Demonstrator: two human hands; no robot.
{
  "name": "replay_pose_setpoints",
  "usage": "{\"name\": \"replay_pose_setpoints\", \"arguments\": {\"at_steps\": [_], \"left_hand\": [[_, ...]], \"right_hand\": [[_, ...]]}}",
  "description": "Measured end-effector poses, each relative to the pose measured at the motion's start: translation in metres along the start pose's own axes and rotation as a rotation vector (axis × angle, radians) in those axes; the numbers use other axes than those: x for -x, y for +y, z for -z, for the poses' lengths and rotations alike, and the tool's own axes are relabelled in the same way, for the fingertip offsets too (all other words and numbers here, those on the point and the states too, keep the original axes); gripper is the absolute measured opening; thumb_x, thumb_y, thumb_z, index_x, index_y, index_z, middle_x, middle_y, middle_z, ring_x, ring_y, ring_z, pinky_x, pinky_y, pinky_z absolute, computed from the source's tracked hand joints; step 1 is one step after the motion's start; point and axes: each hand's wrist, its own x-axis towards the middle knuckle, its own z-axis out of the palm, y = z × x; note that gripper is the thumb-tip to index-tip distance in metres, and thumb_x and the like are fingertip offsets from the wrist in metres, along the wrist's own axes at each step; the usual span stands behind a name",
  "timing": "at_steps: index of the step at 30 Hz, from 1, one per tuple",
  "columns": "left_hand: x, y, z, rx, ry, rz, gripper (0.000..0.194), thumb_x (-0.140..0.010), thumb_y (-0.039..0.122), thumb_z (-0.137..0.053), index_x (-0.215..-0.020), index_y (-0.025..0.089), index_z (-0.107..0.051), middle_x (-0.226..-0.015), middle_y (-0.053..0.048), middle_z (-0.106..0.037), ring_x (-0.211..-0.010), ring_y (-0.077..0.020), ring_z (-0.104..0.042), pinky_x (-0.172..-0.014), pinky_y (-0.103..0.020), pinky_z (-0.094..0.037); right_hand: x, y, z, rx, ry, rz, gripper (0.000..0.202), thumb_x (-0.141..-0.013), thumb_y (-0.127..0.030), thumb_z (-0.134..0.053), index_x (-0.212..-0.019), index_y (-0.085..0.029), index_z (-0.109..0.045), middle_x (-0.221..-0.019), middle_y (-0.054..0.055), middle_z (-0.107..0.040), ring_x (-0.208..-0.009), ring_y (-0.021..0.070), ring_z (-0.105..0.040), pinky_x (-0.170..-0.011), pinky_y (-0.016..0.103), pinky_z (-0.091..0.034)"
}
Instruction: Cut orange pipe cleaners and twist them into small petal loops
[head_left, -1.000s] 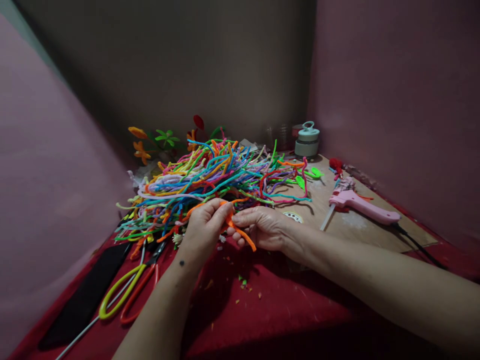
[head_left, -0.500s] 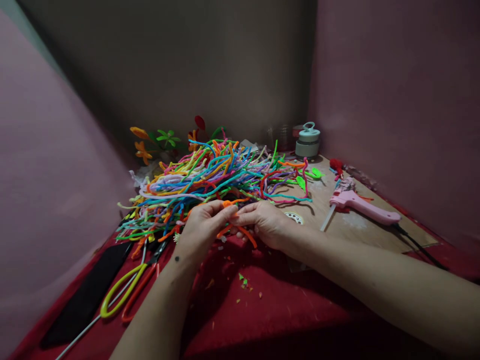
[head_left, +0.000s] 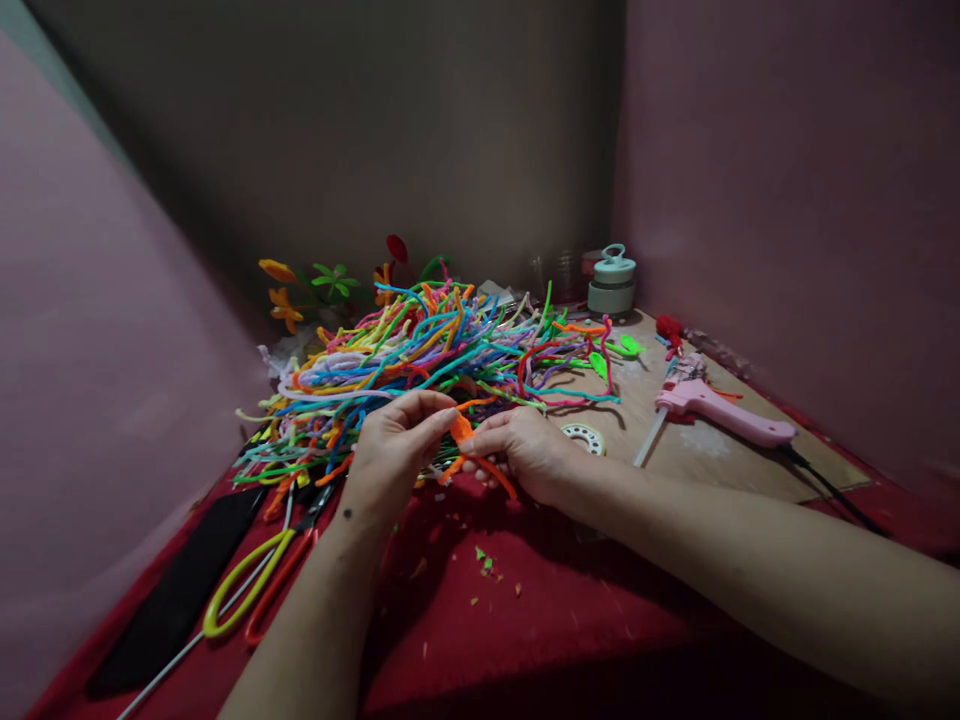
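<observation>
Both hands meet over the near edge of a heap of pipe cleaners [head_left: 420, 350] in many colours. My right hand [head_left: 525, 452] pinches a bent orange pipe cleaner [head_left: 463, 430], its looped, petal-like part standing up between the hands. Two loose orange ends stick out below the right fingers. With thumb and forefinger pressed together, my left hand [head_left: 397, 440] grips the upper left edge of that orange loop. The remaining left fingers are partly hidden behind the thumb.
Yellow-and-red-handled scissors [head_left: 255, 590] and a black flat object [head_left: 176, 590] lie at left. A pink glue gun [head_left: 724, 410] rests on a board [head_left: 772, 470] at right, near a white ring with holes [head_left: 583, 437]. Pipe-cleaner flowers [head_left: 335, 278] and a mint-lidded jar [head_left: 612, 280] stand behind.
My left hand has shifted slightly left, away from my right fingers. More of the orange loop shows between the hands. The white ring beside my right wrist is more exposed.
</observation>
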Motion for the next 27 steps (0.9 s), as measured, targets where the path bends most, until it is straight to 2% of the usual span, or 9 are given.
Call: {"name": "replay_pose_setpoints", "arguments": {"at_steps": [5,10,14,18,20,23,27], "left_hand": [[-0.002,0.004,0.010,-0.145,-0.086,-0.040,0.019,-0.069,0.033,-0.063,-0.075,0.015,-0.060,-0.059,0.003,-0.053,-0.049,-0.0074,-0.041,-0.047,-0.019,-0.032],[-0.001,0.006,0.014,-0.472,-0.147,-0.195,0.018,-0.075,0.033,-0.053,-0.076,0.016,-0.059,-0.066,0.000,-0.056,-0.058,-0.0122,-0.048,-0.053,-0.021,-0.036],[-0.002,0.003,0.015,-0.736,-0.160,-0.331,0.018,-0.079,0.031,-0.046,-0.071,0.018,-0.056,-0.069,-0.002,-0.058,-0.062,-0.0145,-0.050,-0.058,-0.023,-0.037],[-0.003,0.000,0.015,-0.832,-0.155,-0.335,0.016,-0.079,0.028,-0.045,-0.069,0.019,-0.055,-0.067,-0.002,-0.058,-0.061,-0.0147,-0.050,-0.056,-0.024,-0.035],[-0.002,0.000,0.014,-0.785,-0.126,-0.328,0.015,-0.078,0.028,-0.047,-0.070,0.019,-0.056,-0.067,-0.002,-0.058,-0.062,-0.0146,-0.050,-0.057,-0.024,-0.035],[-0.001,0.002,0.014,-0.535,-0.102,-0.231,0.015,-0.077,0.030,-0.052,-0.073,0.017,-0.059,-0.065,0.000,-0.056,-0.059,-0.0123,-0.049,-0.054,-0.022,-0.036],[0.000,0.005,0.018,-0.087,-0.207,-0.002,0.018,-0.074,0.033,-0.060,-0.081,0.017,-0.061,-0.057,0.003,-0.051,-0.046,-0.0072,-0.042,-0.042,-0.018,-0.032]], "right_hand": [[0.002,-0.001,-0.001,0.063,-0.005,0.030,0.009,-0.056,-0.013,-0.063,-0.050,-0.012,-0.057,-0.045,0.001,-0.059,-0.033,0.0086,-0.046,-0.035,0.020,-0.034],[0.005,-0.002,-0.003,0.164,-0.013,0.053,0.013,-0.056,-0.014,-0.063,-0.045,-0.012,-0.056,-0.035,-0.002,-0.051,-0.030,0.0071,-0.040,-0.033,0.020,-0.029],[0.006,-0.002,-0.005,0.218,0.014,0.058,0.012,-0.055,-0.011,-0.062,-0.045,-0.013,-0.055,-0.035,-0.003,-0.050,-0.031,0.0076,-0.042,-0.034,0.020,-0.030],[0.007,-0.001,-0.005,0.300,0.025,0.054,0.011,-0.056,-0.010,-0.060,-0.046,-0.013,-0.056,-0.035,-0.003,-0.050,-0.031,0.0071,-0.041,-0.034,0.019,-0.029],[0.007,-0.001,-0.005,0.307,0.035,0.073,0.009,-0.056,-0.010,-0.060,-0.047,-0.013,-0.057,-0.036,-0.004,-0.050,-0.031,0.0064,-0.040,-0.034,0.019,-0.028],[0.006,-0.002,-0.003,0.224,0.007,0.069,0.010,-0.057,-0.013,-0.061,-0.048,-0.013,-0.057,-0.035,-0.003,-0.050,-0.031,0.0069,-0.040,-0.034,0.020,-0.027],[0.006,-0.007,0.000,0.066,-0.125,0.003,0.009,-0.058,-0.012,-0.060,-0.050,-0.012,-0.056,-0.043,0.000,-0.056,-0.032,0.0077,-0.043,-0.036,0.021,-0.032]]}}
